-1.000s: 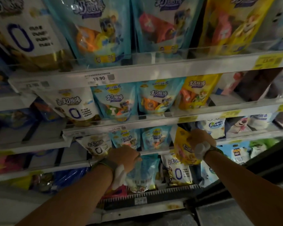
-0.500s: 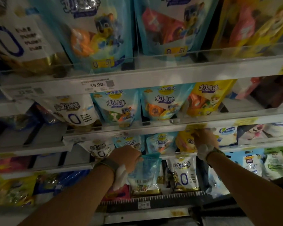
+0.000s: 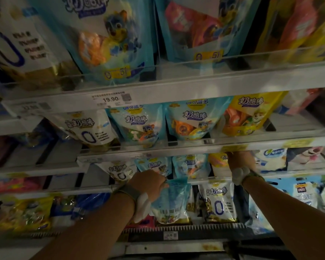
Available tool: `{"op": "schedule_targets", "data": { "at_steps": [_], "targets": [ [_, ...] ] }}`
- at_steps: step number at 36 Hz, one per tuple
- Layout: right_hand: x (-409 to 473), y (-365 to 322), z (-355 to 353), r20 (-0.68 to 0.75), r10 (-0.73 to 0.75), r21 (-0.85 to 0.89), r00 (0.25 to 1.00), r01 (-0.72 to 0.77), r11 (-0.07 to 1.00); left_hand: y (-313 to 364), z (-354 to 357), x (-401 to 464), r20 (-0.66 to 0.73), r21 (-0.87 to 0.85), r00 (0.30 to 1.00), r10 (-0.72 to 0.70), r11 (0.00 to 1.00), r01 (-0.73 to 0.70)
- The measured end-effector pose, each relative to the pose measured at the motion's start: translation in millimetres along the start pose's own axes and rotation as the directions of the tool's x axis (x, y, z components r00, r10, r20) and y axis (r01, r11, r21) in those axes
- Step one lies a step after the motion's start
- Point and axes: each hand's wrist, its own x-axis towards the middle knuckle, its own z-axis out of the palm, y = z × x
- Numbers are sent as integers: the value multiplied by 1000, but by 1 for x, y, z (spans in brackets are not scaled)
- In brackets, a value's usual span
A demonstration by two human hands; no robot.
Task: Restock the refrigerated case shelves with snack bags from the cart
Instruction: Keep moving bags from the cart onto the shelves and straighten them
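Hanging below the left hand [image 3: 148, 182], a blue bag [image 3: 172, 199] is pinched by its top edge.

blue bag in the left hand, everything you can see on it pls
The blue bag is a glossy, soft plastic pouch, pale blue, with a darker band at the bottom and blurred print. It hangs upright, held by its top edge in the left hand, in front of the lower shelf's bags, beside a white bag. Its text is unreadable.

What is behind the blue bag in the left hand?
The blue snack bag hangs from the left hand. It partly covers another bag on the lower shelf. What lies deeper is hidden.
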Motion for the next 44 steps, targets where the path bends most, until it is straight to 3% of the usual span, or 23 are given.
{"op": "schedule_targets", "data": {
  "at_steps": [5,12,18,24,30,33,35,44],
  "targets": [
    [5,6,6,35,-78,-23,996,79,997,-2,3,3,1,6,1000,-1,1000,1],
    [12,12,18,0,-5,-95,1000,5,995,-6,4,4,-5,18,1000,-5,1000,5],
    [-14,-5,5,-29,-155,-304,988,139,942,-10,0,1,7,-32,1000,-3,999,3],
    [-42,-6,-2,-71,-205,-364,976,166,916,-10,-9,-3,4,4,1000,18,1000,-18],
    [-78,-7,-20,6,-407,-305,913,389,869,-3,-24,-19,27,36,997,66,997,-67],
    [-94,-20,-37,225,-469,-297,854,519,802,3,-35,-38,34,84,993,110,990,-112],
    [-98,-37,-52,312,-440,-251,842,520,817,6,-41,-42,23,102,992,127,986,-129],
    [-183,-158,-140,411,-499,90,763,511,855,-2,-75,-87,-64,108,968,243,966,-235]
  ]
}}
